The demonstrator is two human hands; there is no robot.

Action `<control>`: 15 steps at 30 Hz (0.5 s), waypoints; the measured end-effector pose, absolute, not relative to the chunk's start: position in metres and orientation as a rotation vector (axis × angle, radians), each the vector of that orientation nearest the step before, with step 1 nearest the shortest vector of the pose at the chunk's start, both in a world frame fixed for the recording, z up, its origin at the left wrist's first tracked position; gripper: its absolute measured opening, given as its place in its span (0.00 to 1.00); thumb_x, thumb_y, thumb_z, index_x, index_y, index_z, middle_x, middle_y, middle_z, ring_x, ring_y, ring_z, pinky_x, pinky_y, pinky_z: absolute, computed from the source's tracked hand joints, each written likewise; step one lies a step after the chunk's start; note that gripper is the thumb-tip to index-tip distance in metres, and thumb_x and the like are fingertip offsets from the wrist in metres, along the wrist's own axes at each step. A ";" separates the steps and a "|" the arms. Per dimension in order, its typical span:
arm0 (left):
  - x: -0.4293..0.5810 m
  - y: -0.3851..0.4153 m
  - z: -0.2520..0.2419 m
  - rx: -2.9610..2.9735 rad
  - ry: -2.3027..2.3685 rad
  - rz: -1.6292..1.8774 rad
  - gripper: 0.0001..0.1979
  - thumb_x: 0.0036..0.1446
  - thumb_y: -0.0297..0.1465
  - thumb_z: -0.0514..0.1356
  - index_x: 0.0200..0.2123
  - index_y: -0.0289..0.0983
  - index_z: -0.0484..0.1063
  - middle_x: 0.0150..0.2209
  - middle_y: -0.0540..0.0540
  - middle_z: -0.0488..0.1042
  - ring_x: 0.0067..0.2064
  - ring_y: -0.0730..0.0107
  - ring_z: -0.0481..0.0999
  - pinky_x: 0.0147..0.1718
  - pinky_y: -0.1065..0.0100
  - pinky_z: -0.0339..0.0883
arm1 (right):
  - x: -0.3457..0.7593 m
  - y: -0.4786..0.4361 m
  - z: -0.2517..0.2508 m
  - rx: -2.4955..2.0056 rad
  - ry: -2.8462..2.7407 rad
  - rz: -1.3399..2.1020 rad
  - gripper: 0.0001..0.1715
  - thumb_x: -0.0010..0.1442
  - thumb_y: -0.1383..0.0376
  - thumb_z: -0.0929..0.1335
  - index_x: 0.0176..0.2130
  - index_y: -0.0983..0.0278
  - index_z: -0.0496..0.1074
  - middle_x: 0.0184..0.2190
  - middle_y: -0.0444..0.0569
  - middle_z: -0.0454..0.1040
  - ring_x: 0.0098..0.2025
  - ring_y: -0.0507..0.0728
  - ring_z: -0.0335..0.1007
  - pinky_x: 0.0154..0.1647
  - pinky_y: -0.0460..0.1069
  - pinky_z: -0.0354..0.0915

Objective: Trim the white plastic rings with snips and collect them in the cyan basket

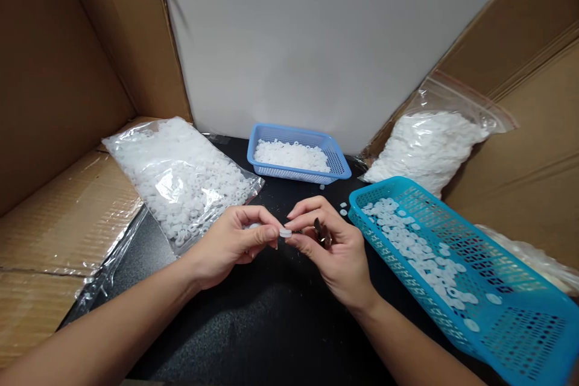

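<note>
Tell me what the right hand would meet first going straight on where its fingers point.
Most likely the small white piece pinched in the left hand, then that hand itself; the right hand is so close that any gap is hard to judge.

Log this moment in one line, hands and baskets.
left hand: holding small white part; right hand: holding dark shiny object; blue basket: white pieces inside; turquoise basket: white pieces inside

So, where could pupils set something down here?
The black table is barest between the left forearm and right forearm; a smaller patch lies between left forearm and left bag. Crowded: around the blue basket and turquoise basket.
</note>
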State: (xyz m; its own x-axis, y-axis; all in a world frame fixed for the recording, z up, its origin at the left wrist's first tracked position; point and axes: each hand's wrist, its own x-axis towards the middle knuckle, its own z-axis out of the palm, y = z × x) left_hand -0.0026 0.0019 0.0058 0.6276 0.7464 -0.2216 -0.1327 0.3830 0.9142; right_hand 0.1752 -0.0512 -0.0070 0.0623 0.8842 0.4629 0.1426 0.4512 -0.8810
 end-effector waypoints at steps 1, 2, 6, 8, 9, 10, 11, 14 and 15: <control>-0.003 0.002 0.006 1.037 0.698 0.622 0.22 0.44 0.46 0.76 0.27 0.34 0.77 0.22 0.51 0.69 0.20 0.83 0.56 0.17 0.77 0.41 | 0.175 -0.051 -0.007 -0.975 -1.411 0.734 0.01 0.59 0.66 0.75 0.35 0.61 0.80 0.37 0.46 0.72 0.28 0.46 0.66 0.25 0.42 0.63; -0.003 0.002 0.006 1.040 0.695 0.621 0.22 0.45 0.46 0.76 0.27 0.34 0.76 0.23 0.51 0.70 0.20 0.83 0.56 0.17 0.77 0.41 | 0.175 -0.051 -0.007 -0.970 -1.409 0.740 0.01 0.59 0.67 0.75 0.35 0.61 0.80 0.37 0.46 0.72 0.28 0.46 0.66 0.25 0.42 0.63; -0.004 0.002 0.005 1.050 0.678 0.641 0.21 0.45 0.45 0.76 0.29 0.34 0.76 0.22 0.52 0.69 0.20 0.83 0.55 0.17 0.77 0.41 | 0.174 -0.051 -0.007 -0.966 -1.447 0.706 0.01 0.60 0.67 0.74 0.36 0.61 0.79 0.37 0.46 0.72 0.30 0.47 0.68 0.26 0.41 0.64; -0.004 0.002 0.004 1.083 0.679 0.662 0.20 0.45 0.45 0.76 0.31 0.34 0.78 0.20 0.54 0.66 0.19 0.83 0.54 0.17 0.77 0.42 | 0.173 -0.052 -0.007 -0.981 -1.492 0.644 0.02 0.61 0.68 0.74 0.36 0.61 0.79 0.37 0.47 0.72 0.33 0.48 0.70 0.26 0.41 0.63; -0.004 0.003 0.004 1.097 0.680 0.662 0.20 0.45 0.44 0.76 0.31 0.34 0.79 0.19 0.55 0.64 0.19 0.83 0.53 0.17 0.76 0.42 | 0.173 -0.052 -0.007 -0.987 -1.515 0.611 0.02 0.61 0.68 0.74 0.37 0.61 0.78 0.38 0.47 0.72 0.35 0.48 0.71 0.26 0.41 0.63; -0.004 0.003 0.003 1.104 0.682 0.654 0.20 0.46 0.44 0.76 0.32 0.34 0.80 0.18 0.56 0.62 0.19 0.83 0.53 0.17 0.76 0.42 | 0.172 -0.053 -0.008 -0.987 -1.534 0.584 0.02 0.61 0.69 0.73 0.37 0.62 0.78 0.38 0.47 0.72 0.36 0.49 0.71 0.26 0.41 0.63; -0.004 0.003 0.003 1.102 0.678 0.639 0.19 0.46 0.43 0.76 0.32 0.34 0.81 0.18 0.56 0.61 0.20 0.83 0.52 0.17 0.76 0.42 | 0.172 -0.053 -0.008 -0.982 -1.546 0.570 0.02 0.62 0.69 0.73 0.37 0.62 0.77 0.38 0.47 0.72 0.36 0.49 0.71 0.26 0.41 0.64; -0.005 0.004 0.003 1.061 0.629 0.542 0.20 0.49 0.45 0.74 0.31 0.33 0.81 0.18 0.55 0.61 0.20 0.82 0.52 0.17 0.76 0.40 | 0.172 -0.054 -0.010 -0.947 -1.554 0.577 0.05 0.62 0.69 0.73 0.40 0.62 0.76 0.40 0.47 0.71 0.37 0.49 0.72 0.26 0.40 0.65; -0.005 0.004 0.003 1.053 0.611 0.508 0.21 0.50 0.46 0.73 0.29 0.32 0.80 0.19 0.54 0.61 0.21 0.82 0.52 0.17 0.75 0.39 | 0.172 -0.054 -0.010 -0.941 -1.557 0.578 0.05 0.62 0.69 0.73 0.40 0.61 0.76 0.40 0.47 0.71 0.37 0.48 0.72 0.26 0.40 0.65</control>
State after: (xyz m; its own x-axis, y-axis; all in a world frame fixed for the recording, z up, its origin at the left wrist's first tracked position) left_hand -0.0049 0.0036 0.0028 0.7274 0.6505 -0.2183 -0.0948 0.4104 0.9070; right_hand 0.1724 -0.0540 -0.0101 -0.0082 0.8212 0.5706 0.2498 0.5542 -0.7940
